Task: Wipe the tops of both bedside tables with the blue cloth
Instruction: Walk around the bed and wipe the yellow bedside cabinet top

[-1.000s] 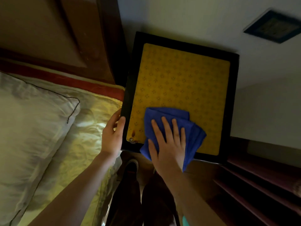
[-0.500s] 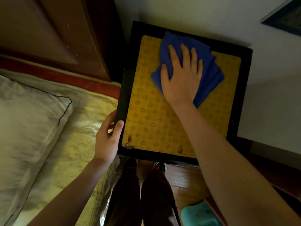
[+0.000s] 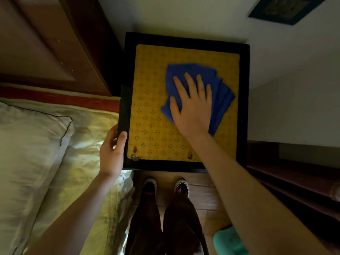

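Cloth: blue cloth (image 3: 219, 92) slides back from the far edge to the middle-right of the yellow surface (image 3: 150, 107).
Right hand (image 3: 193, 105): flat, fingers spread, pressing the cloth, no closed grip.
Left hand (image 3: 112, 150): grip curled on the surface's near-left rim.
Meaning: another pass done here; near strip likely unwiped, second table not in view.

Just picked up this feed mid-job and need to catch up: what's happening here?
A person is wiping a bedside table next to the bed. The right hand lies flat on the folded blue cloth, pressing it onto the right half of the yellow patterned top. The left hand grips the table's dark rim at its near left corner. A few brown marks show along the near edge of the top.
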